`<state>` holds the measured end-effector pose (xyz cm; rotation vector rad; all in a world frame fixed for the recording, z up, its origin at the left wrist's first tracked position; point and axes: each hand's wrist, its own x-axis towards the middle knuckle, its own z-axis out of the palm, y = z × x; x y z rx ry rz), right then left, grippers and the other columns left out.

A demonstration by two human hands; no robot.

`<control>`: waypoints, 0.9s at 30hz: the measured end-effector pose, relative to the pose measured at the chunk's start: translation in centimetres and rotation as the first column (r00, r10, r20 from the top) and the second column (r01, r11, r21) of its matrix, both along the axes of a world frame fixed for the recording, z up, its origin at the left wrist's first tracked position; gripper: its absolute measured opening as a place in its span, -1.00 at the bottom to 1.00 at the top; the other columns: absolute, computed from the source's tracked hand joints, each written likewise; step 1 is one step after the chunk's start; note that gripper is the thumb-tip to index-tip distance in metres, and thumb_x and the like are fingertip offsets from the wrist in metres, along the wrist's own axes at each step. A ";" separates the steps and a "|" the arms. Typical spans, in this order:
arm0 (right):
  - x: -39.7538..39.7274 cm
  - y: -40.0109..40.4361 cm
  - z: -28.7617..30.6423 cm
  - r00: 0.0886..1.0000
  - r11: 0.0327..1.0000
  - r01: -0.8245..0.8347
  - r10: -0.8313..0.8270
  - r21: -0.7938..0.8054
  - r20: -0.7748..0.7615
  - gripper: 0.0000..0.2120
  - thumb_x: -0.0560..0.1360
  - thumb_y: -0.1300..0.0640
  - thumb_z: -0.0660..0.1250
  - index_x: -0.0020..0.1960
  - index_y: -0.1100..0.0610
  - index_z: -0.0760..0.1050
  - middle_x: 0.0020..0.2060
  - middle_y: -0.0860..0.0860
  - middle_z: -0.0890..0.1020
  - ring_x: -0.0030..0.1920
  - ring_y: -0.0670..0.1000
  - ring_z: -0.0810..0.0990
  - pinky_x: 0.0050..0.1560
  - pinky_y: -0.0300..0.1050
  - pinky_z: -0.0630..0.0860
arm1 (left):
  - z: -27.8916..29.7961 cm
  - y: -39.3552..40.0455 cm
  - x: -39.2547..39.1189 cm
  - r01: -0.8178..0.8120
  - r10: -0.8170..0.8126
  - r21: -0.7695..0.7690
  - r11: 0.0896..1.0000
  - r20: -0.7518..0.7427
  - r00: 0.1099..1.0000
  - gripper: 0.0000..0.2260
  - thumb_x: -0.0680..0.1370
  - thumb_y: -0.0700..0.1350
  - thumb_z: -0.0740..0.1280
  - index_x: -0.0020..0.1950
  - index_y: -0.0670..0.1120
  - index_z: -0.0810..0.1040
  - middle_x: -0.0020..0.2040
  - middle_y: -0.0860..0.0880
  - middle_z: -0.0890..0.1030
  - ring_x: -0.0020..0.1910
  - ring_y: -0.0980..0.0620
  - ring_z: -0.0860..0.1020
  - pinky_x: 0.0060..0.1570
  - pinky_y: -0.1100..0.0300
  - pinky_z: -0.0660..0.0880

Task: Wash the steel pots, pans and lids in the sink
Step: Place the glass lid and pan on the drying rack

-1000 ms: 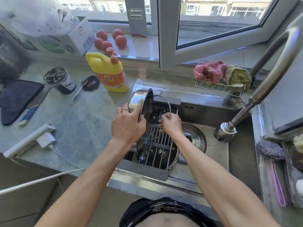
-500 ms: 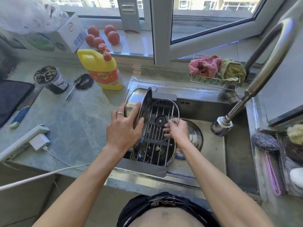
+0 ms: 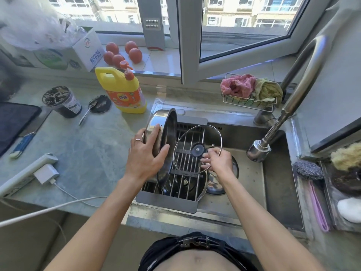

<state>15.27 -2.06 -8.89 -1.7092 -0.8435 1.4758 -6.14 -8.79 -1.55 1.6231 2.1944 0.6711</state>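
Steel pan (image 3: pixel 168 145) stands on edge at the frame's centre, over the sink rack (image 3: pixel 183 180), left hand (image 3: pixel 145 155) gripping its rim. Right hand (image 3: pixel 215 160) pinches the glass lid (image 3: pixel 197 148) by its knob. Sorting looks underway; next, probably lowering one piece toward the faucet (image 3: pixel 258 150), lower right.

Beside the steel sink (image 3: pixel 273 196): five red tomatoes (image 3: pixel 122 52) on the sill behind it, one yellow detergent jug (image 3: pixel 123 92) to its left, two crumpled cloths (image 3: pixel 252 88) in one wire basket (image 3: pixel 248 102), one glass lid (image 3: pixel 197 141) and one steel pan (image 3: pixel 168 145) above it.
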 end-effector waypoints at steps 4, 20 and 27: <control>0.5 -0.5 0.9 0.999 0.999 0.018 -0.017 0.033 -0.037 -0.89 0.65 0.22 0.25 0.08 0.21 0.54 -0.13 0.16 0.67 -0.18 0.06 0.71 -0.32 -0.14 0.66 | 0.6 -0.1 0.1 0.015 -0.019 0.101 0.995 0.040 0.999 -0.43 0.60 0.07 0.36 0.59 0.07 0.31 0.50 -0.17 0.33 0.49 -0.16 0.27 0.43 -0.10 0.32; 6.4 -1.1 3.7 0.830 0.701 -0.551 0.405 0.452 0.383 -0.88 0.55 0.14 0.42 0.06 0.07 0.69 -0.10 -0.09 0.74 -0.03 -0.04 0.71 0.05 0.12 0.63 | 2.4 2.7 7.9 0.395 -0.392 -0.003 0.919 -0.115 0.913 -0.57 0.62 -0.19 0.33 0.49 -0.04 0.44 0.45 -0.12 0.49 0.47 -0.13 0.39 0.43 0.01 0.38; 5.6 -1.4 3.6 0.779 0.827 -0.497 0.292 0.261 0.555 -0.42 0.56 0.08 0.41 0.51 0.15 0.31 0.42 0.08 0.44 0.42 0.00 0.39 0.47 -0.14 0.25 | 1.2 1.5 8.2 0.272 -0.268 -0.008 0.962 -0.201 0.942 -0.86 0.67 -0.13 0.25 0.03 -0.08 0.60 -0.21 -0.06 0.63 -0.26 -0.17 0.54 -0.29 0.09 0.25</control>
